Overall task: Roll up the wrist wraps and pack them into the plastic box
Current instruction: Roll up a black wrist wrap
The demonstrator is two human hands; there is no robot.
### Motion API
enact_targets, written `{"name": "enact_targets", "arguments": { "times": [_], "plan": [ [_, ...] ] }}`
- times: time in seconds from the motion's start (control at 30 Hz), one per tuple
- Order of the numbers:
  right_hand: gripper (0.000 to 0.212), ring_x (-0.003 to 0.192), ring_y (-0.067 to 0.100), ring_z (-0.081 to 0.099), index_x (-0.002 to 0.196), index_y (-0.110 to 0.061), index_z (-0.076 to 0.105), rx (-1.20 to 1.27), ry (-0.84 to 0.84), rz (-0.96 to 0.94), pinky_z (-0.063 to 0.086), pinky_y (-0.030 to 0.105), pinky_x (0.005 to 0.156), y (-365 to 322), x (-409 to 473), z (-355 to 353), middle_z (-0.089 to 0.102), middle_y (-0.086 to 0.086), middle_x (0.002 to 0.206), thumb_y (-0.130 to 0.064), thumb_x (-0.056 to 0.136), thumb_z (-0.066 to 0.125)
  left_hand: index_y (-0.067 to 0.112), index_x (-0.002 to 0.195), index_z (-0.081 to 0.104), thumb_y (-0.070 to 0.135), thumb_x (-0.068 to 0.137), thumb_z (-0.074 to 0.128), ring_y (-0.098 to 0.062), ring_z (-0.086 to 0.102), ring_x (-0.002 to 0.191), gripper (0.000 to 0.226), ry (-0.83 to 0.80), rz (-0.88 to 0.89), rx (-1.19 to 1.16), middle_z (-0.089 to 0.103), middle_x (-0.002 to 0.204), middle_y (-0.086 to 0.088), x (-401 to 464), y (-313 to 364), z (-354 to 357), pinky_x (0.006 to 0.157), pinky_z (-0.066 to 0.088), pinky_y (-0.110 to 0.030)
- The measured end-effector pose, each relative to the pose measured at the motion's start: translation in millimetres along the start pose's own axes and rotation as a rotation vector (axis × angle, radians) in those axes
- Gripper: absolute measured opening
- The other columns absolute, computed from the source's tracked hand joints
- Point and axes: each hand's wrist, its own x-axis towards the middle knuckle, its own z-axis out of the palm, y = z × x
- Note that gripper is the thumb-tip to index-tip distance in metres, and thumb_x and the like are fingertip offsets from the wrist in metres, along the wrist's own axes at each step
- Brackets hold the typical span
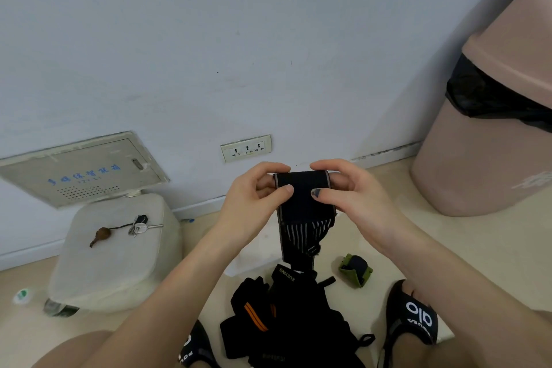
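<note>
Head view: both hands (254, 194) (349, 188) pinch ribbed elastic wrap (301, 203).

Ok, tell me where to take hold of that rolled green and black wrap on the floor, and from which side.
Grip the rolled wrap across its round black core, coming down from above. It lies alone on the floor, apart from the black pile, so the top is free. The loose green flap in front would probably unroll if pulled. The right hand is nearer, but it now holds the striped wrap.

Bare forearms; black slides (418, 317), white lettering; dark-painted thumbnail (315, 193).
</note>
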Motion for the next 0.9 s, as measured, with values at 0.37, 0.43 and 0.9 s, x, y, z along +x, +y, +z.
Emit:
{"name": "enact_targets", "arguments": {
  "times": [0.37, 0.43, 0.9],
  "plan": [
    [0.039, 0.087, 0.012, 0.074, 0.12, -0.017, 0.068, 0.03, 0.094, -0.05, 0.054, 0.018, 0.077, 8.6, 3.5, 3.7, 0.081, 0.005, 0.099, 0.008, 0.091, 0.069, 0.03, 0.102, 0.07, 0.015, 0.097, 0.066, -0.005, 0.069, 0.078, 0.016, -0.024, 0.147, 0.305, 0.068, 0.08, 0.02, -2.1, -1.8, -3.4, 0.072, 0.049, -0.014],
    [0.037, 0.087, 0.012, 0.075, 0.12, -0.016, 0.068, 0.022, 0.102, -0.063, 0.053, 0.017, 0.075, 8.8, 4.4, 5.1, 0.081, 0.005, 0.098, 0.007, 0.091, 0.069, 0.03, 0.098, 0.069, 0.016, 0.099, 0.064, -0.003, 0.064, 0.068, 0.015, -0.02, 0.162, 0.336, 0.064, 0.076, 0.022, -2.3, -0.6, -4.2, 0.066, 0.043, -0.01],
    [0.015, 0.083, 0.016, 0.067, 0.095, -0.028, 0.069, -0.287, 0.134, -0.233, 0.056, 0.032, 0.075, 5.0, 5.4, 10.0, 0.07, 0.001, 0.088, -0.013, 0.093, 0.071, 0.03, 0.097, 0.06, 0.019, 0.104, 0.055, -0.009, 0.06, 0.093, 0.014, -0.04, 0.16, 0.223, 0.062, 0.091, 0.015, 4.9, -2.5, -2.8, 0.084, 0.049, -0.028]
  ]
}}
